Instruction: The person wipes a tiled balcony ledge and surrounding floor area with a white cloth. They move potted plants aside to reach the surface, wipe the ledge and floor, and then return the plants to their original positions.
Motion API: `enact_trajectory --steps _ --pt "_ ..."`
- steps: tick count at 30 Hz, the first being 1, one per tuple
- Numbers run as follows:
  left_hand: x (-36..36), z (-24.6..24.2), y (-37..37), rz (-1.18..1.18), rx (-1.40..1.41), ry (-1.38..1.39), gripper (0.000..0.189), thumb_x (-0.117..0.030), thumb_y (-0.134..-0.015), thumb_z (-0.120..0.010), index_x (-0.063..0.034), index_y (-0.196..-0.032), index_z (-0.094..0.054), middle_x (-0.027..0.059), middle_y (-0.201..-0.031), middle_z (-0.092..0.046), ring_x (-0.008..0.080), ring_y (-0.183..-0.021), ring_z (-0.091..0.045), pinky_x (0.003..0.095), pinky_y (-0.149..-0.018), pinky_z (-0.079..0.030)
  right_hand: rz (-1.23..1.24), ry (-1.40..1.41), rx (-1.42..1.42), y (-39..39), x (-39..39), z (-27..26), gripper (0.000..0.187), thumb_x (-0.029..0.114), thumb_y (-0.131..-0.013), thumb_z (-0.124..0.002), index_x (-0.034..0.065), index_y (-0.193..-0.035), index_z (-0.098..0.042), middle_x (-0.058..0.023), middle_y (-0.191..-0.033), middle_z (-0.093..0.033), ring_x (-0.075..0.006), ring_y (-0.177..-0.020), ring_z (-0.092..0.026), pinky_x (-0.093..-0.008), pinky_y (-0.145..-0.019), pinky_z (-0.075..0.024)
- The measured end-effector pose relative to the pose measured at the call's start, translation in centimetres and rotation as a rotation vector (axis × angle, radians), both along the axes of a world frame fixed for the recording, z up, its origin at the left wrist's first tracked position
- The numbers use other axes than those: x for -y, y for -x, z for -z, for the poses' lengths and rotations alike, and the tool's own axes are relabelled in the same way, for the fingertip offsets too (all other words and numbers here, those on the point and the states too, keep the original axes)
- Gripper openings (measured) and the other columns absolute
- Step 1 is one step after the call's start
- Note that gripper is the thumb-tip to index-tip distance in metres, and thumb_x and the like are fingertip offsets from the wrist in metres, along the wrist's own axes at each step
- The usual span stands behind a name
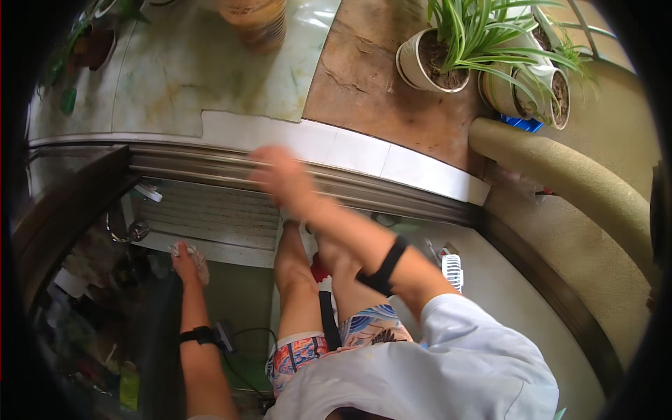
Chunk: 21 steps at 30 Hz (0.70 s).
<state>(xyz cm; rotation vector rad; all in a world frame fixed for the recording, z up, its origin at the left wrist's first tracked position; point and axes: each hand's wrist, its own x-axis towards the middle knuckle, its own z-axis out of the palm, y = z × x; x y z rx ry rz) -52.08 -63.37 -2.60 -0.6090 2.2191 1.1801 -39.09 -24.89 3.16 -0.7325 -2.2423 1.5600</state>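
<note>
My left hand [185, 262] is low at the left, beside a sink with a metal tap, its fingers closed on a crumpled pale cloth [197, 265]. My right hand [283, 176] is blurred by motion above the metal sliding track [336, 181] of a window or door frame. No object shows in the right hand, and its finger shape is too blurred to read. Beyond the track runs a strip of white tiles [357, 149]. Black straps are around both of my arms.
A potted spider plant [431, 63] stands on a brown ledge [362, 73], other pots beside it. A thick curved rail [562, 168] is at the right. Ahead stands a blurred ribbed brown container [257, 23]. A small white fan [452, 273] is behind my right arm.
</note>
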Motion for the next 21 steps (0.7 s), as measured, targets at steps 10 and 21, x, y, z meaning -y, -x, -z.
enact_trajectory --steps 10,21 --pt "2.7 -2.0 -8.3 1.114 0.06 0.409 0.038 -0.024 -0.09 -0.064 -0.0028 -0.121 -0.057 0.0209 -0.116 -0.055 0.0387 -0.105 -0.055 0.043 -0.091 -0.046 0.109 -0.629 0.483 -5.8 -22.3 7.6 0.024 0.017 -0.079 -0.075 0.011 -0.099 -0.063 -0.0112 -0.101 -0.06 -0.0319 -0.097 -0.058 -0.0416 -0.082 -0.0482" --pt "2.9 -2.6 -12.6 0.984 0.116 0.292 0.035 -0.022 -0.091 -0.063 -0.0044 -0.121 -0.057 0.0187 -0.116 -0.055 0.0363 -0.106 -0.056 0.0422 -0.091 -0.047 0.208 -0.357 0.469 -6.4 -22.7 7.6 0.01 0.014 -0.09 -0.063 0.0064 -0.095 -0.059 -0.0134 -0.089 -0.065 -0.0352 -0.081 -0.063 -0.0419 -0.07 -0.0506"
